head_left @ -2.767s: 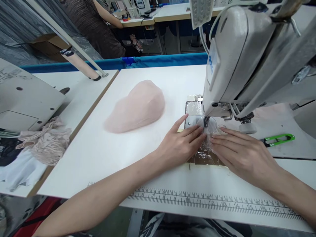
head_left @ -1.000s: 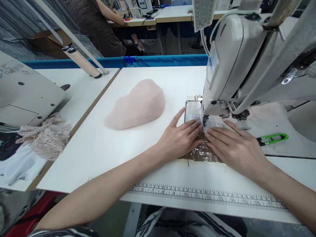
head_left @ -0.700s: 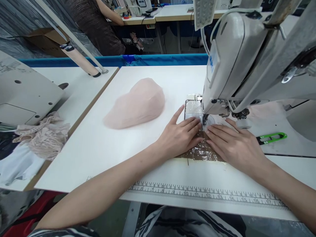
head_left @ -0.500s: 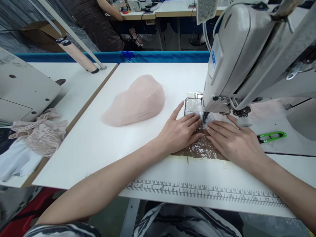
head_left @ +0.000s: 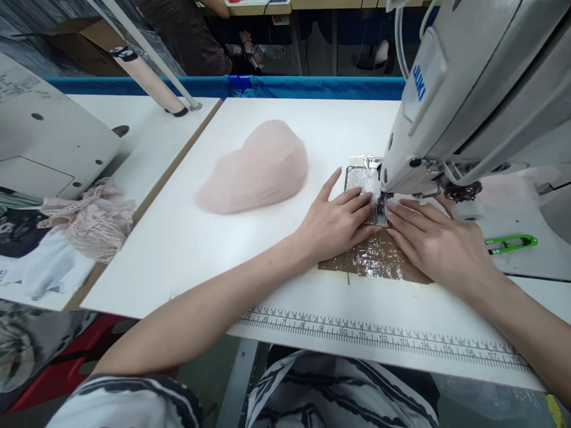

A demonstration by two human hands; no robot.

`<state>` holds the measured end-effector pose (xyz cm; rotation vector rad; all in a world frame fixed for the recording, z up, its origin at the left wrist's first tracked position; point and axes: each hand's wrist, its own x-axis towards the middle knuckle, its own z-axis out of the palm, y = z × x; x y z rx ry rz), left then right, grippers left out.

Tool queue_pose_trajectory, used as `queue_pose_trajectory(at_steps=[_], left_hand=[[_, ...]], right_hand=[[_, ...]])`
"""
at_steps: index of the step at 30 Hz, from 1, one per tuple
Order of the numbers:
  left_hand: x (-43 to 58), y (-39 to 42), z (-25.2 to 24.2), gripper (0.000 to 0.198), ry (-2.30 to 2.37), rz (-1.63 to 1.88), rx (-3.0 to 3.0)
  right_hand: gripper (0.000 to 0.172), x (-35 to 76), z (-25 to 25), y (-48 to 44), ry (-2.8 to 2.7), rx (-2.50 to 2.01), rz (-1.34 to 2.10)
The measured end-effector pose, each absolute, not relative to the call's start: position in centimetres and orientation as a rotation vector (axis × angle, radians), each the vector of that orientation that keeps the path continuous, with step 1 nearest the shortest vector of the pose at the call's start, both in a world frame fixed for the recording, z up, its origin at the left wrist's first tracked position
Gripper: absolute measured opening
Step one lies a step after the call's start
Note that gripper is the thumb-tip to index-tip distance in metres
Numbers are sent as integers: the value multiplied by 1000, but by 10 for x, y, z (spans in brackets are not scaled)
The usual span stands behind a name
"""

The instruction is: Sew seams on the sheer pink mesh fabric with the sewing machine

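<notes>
My left hand (head_left: 341, 223) lies flat beside the presser foot (head_left: 380, 205) of the sewing machine (head_left: 464, 95), index finger spread away from the others. Its fingertips rest on the metal needle plate (head_left: 362, 177). On the foot's other side, my right hand (head_left: 446, 244) is flat with fingers stretched out. A bit of whitish sheer fabric (head_left: 393, 204) shows at its fingertips; how much lies under the hand is hidden. Brown, tape-covered sheeting (head_left: 375, 258) sits below both hands. Left of them, a sheer pink fabric piece (head_left: 263, 169) lies on the white table (head_left: 187, 255).
Green thread snips (head_left: 513, 242) lie right of my right hand. A printed ruler (head_left: 379, 336) runs along the table's front edge. Lace trim (head_left: 100, 223) and white cloth (head_left: 56, 267) sit on the left table near another machine (head_left: 49, 131). Another person (head_left: 187, 35) is beyond the blue edge.
The view has tilted down and shifted slightly, so the table appears farther right and higher. Both hands keep nearly the same place beside the presser foot.
</notes>
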<state>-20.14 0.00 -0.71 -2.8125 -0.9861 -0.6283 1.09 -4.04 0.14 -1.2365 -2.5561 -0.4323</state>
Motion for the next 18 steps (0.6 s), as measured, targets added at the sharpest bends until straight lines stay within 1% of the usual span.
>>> queue_pose_trajectory(at_steps=[6,12,15,16,18], left_hand=[[-203,-1,-8,41,-996,-643,-2765],[-206,-3,-4,38,-999,-680,-2749],[-205,-5,-2,33,-1014,-741,-2764],[-205,-6,-2,32,-1012,-768,-2787],[-204,-9,0,31,-975,-863,-2896]], right_hand=[[35,13,3,-40,-2565,-1300,-459],[34,14,5,-37,-2499,-1381,-256],[31,14,10,-37,-2359,-1396,-8],[29,15,12,-38,-2308,-1381,134],[25,17,20,-42,-2226,-1313,562]])
